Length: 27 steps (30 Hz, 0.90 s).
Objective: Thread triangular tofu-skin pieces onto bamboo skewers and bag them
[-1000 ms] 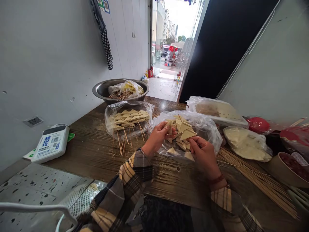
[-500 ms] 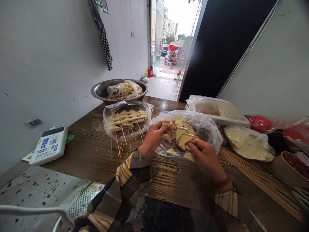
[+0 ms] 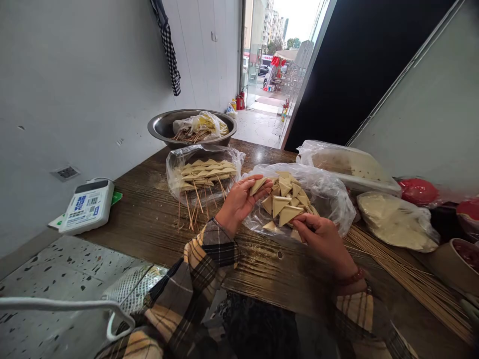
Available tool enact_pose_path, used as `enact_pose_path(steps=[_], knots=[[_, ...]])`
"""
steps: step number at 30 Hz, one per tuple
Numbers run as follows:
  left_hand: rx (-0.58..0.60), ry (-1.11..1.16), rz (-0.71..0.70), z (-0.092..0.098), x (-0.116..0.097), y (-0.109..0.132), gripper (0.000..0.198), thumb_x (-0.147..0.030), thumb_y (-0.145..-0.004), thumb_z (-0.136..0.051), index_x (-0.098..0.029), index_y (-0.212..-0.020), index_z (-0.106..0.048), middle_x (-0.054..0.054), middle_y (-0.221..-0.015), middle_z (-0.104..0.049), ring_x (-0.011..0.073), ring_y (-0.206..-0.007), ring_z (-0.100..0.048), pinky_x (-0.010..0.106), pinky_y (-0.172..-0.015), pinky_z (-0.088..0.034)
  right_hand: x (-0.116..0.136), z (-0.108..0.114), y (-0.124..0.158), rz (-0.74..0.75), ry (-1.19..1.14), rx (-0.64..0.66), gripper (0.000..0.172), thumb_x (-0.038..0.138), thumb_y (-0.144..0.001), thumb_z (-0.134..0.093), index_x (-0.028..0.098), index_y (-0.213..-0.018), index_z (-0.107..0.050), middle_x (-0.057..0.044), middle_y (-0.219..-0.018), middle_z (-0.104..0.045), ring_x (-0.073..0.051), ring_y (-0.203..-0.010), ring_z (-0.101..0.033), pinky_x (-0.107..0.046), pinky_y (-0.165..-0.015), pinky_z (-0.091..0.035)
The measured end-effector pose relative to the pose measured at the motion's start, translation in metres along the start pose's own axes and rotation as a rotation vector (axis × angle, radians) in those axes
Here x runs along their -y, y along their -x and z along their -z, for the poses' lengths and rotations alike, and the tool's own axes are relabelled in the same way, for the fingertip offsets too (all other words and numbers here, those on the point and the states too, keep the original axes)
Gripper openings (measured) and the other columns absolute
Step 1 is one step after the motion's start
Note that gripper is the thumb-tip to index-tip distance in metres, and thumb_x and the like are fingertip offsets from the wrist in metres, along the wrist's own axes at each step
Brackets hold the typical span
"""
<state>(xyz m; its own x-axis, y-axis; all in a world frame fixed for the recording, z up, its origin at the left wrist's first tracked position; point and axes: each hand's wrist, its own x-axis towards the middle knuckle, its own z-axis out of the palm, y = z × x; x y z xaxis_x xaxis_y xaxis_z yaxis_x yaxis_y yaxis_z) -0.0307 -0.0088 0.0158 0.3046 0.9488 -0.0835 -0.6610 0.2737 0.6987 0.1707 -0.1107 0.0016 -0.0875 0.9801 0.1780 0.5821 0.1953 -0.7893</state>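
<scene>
My left hand (image 3: pixel 238 202) holds a folded tan tofu triangle (image 3: pixel 258 186) between thumb and fingers. To its right, my right hand (image 3: pixel 321 238) is closed in a pinch at the corner of another tofu triangle (image 3: pixel 290 214); whether a thin stick is also in that pinch I cannot tell. Both hands are over a heap of tofu triangles (image 3: pixel 285 187) lying on an opened clear plastic bag (image 3: pixel 335 192). Left of the heap, a second plastic bag (image 3: pixel 175 167) contains rows of skewered tofu triangles (image 3: pixel 207 172), their stick ends pointing towards me.
Loose bamboo skewers (image 3: pixel 404 279) lie along the right of the wooden table (image 3: pixel 149 234). Behind them are a bagged pale food pack (image 3: pixel 398 219) and a wrapped tray (image 3: pixel 348 167). A metal basin (image 3: pixel 157 124) stands at the back left, a white payment speaker (image 3: pixel 88 207) at the left edge.
The whole view has shifted, so the table things appear further right and higher. The triangle in my left hand has turned and shows its flat face. My right hand stays at the heap's front.
</scene>
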Motion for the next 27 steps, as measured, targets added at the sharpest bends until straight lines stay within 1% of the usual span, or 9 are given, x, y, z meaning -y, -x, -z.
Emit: enact_pose_path(steps=[4,8,18,27], knots=[[0.007,-0.003,0.007,0.0007,0.0017,-0.0009,0.019,-0.007,-0.084,-0.046,-0.006,-0.092,-0.063,0.017,-0.091,-0.072,0.0207,-0.084,-0.071,0.035,-0.087,-0.054,0.0034,0.0012,-0.0001,0.011,0.033,0.01,0.029,0.038,-0.089,-0.053,0.017,-0.077,-0.067,0.004,-0.051,-0.052,-0.011,-0.05,-0.045,-0.023,-0.052,-0.034],[0.038,-0.008,-0.001,0.0014,0.0021,-0.0007,0.019,-0.007,-0.083,-0.047,-0.006,-0.092,-0.064,0.017,-0.092,-0.072,0.0205,-0.084,-0.071,0.034,-0.087,-0.054,0.0048,0.002,0.0005,-0.004,0.016,0.02,0.028,0.039,-0.089,-0.053,0.017,-0.078,-0.067,0.003,-0.052,-0.052,-0.011,-0.051,-0.045,-0.024,-0.052,-0.034],[0.034,-0.024,0.011,0.0003,0.0009,0.0003,0.019,-0.007,-0.082,-0.048,-0.006,-0.091,-0.065,0.016,-0.087,-0.072,0.0191,-0.08,-0.071,0.03,-0.083,-0.055,0.0012,-0.0004,0.0,-0.005,0.002,0.022,0.03,0.04,-0.088,-0.053,0.016,-0.08,-0.069,0.003,-0.055,-0.052,-0.011,-0.053,-0.043,-0.023,-0.052,-0.034],[0.011,-0.053,-0.014,-0.004,-0.0004,0.0041,0.018,-0.007,-0.082,-0.048,-0.006,-0.089,-0.065,0.016,-0.082,-0.072,0.0207,-0.079,-0.071,0.038,-0.087,-0.054,-0.0018,-0.0002,-0.0007,0.023,0.061,0.03,0.033,0.042,-0.089,-0.051,0.016,-0.081,-0.07,0.0,-0.059,-0.058,-0.013,-0.055,-0.048,-0.024,-0.054,-0.037]])
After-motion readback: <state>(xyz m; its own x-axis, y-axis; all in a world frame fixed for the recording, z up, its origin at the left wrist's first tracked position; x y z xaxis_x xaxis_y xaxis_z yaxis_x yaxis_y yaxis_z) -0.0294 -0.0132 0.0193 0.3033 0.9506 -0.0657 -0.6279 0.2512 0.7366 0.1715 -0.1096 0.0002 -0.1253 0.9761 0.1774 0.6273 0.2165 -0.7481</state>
